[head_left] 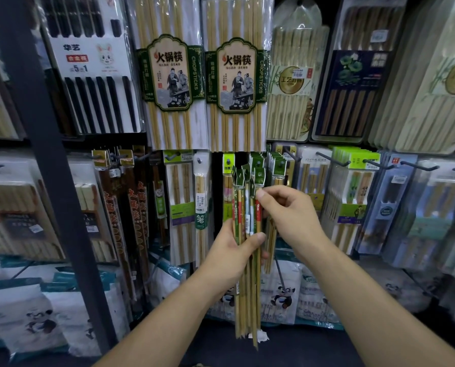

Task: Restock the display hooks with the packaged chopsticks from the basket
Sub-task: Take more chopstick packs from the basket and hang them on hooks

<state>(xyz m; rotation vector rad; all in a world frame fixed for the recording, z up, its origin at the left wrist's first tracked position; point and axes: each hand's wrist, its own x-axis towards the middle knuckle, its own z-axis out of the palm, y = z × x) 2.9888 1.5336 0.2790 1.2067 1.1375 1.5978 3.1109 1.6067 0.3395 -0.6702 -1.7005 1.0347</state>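
My left hand grips a bundle of several slim chopstick packs with green header cards, held upright in front of the display. My right hand pinches the upper part of the rightmost pack in that bundle, just under its green header. Directly behind the bundle's tops, matching green-headed packs hang on a display hook. The basket is not in view.
Large hot-pot chopstick packs hang above. Black hooks jut out to the right with more boxed chopsticks. A dark upright post stands at the left. Bagged goods with panda prints sit below.
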